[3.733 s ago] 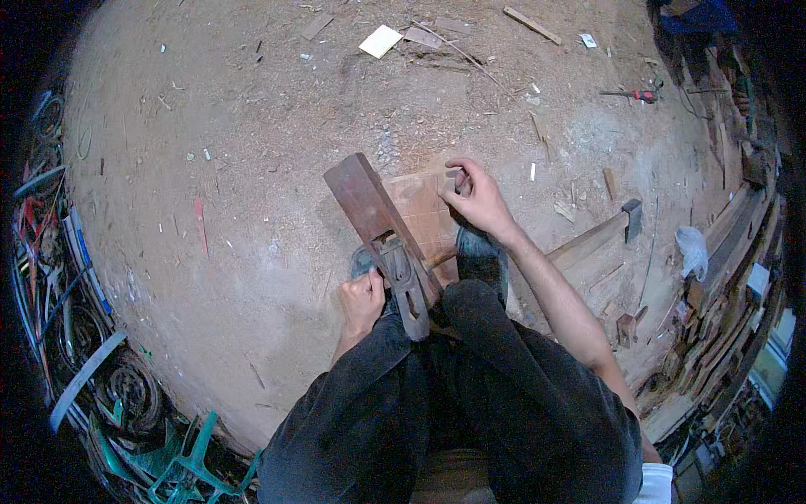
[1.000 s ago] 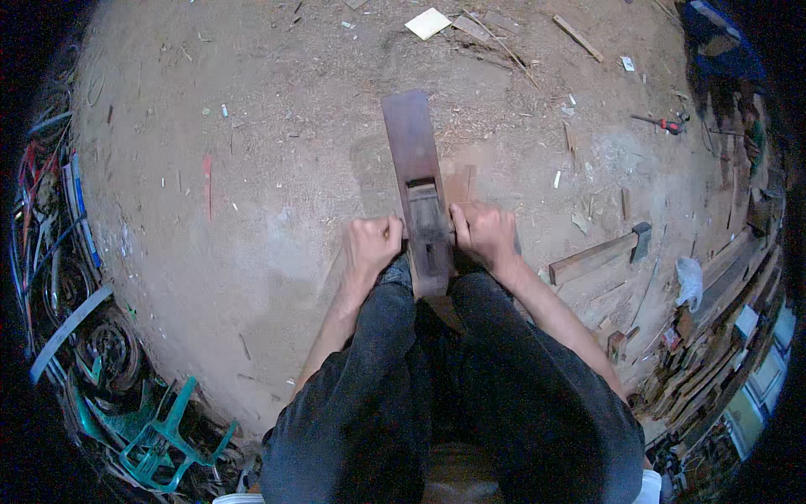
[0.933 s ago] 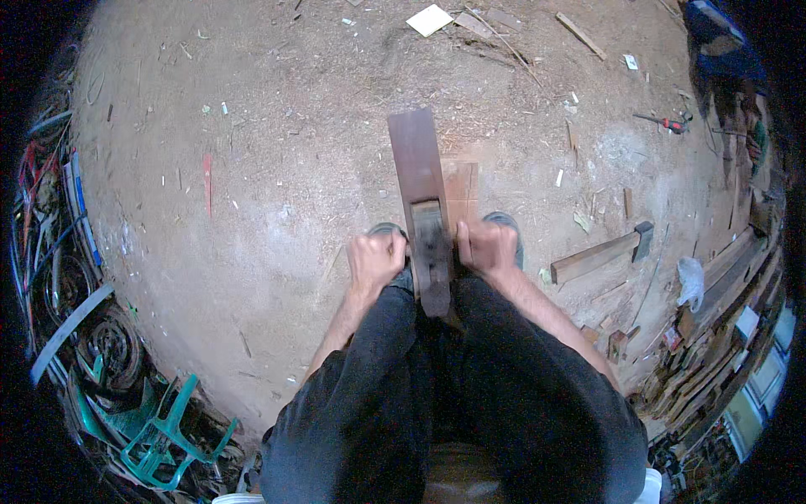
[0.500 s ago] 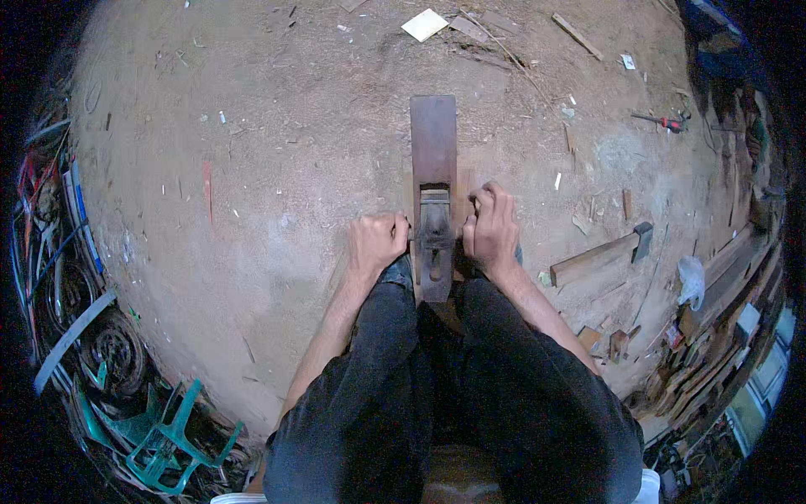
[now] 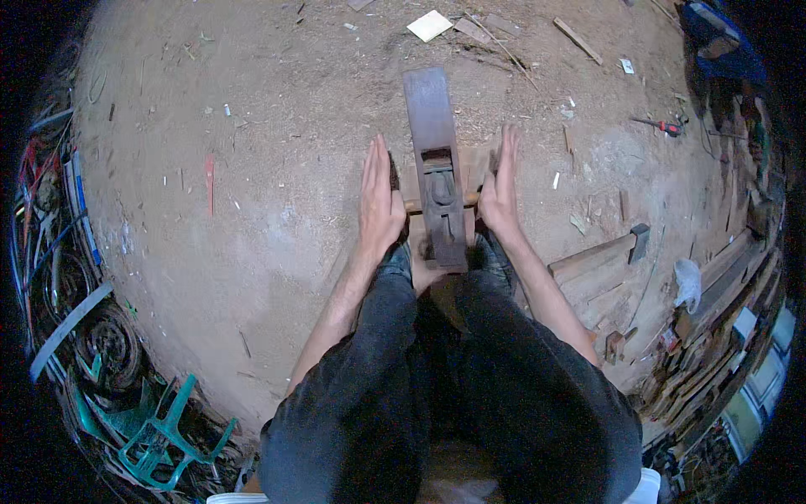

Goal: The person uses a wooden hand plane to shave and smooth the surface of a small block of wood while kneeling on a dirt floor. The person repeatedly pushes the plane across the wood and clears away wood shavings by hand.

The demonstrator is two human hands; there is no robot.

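A long, dark wooden hand plane (image 5: 428,109) points away from me between my knees, with its iron and wedge in the opening and a cross handle (image 5: 470,199) sticking out at both sides. It is over a reddish-brown board (image 5: 424,231). My left hand (image 5: 379,189) is open, fingers straight and pointing forward, its palm beside the handle's left end. My right hand (image 5: 502,181) is open in the same way by the right end, palm turned inward. The palms appear to press on the handle's ends; I cannot tell how firmly.
On the dirt floor (image 5: 269,168) lie an axe (image 5: 638,244), a red-handled screwdriver (image 5: 667,128), a plastic bag (image 5: 687,286), wood scraps and shavings. A broken green plastic chair (image 5: 176,420) and tangled junk line the left edge. Stacked planks (image 5: 705,353) line the right.
The plane has moved forward, away from me. Both hands, earlier closed or curled at the handle, have moved forward and now have their fingers stretched out straight.
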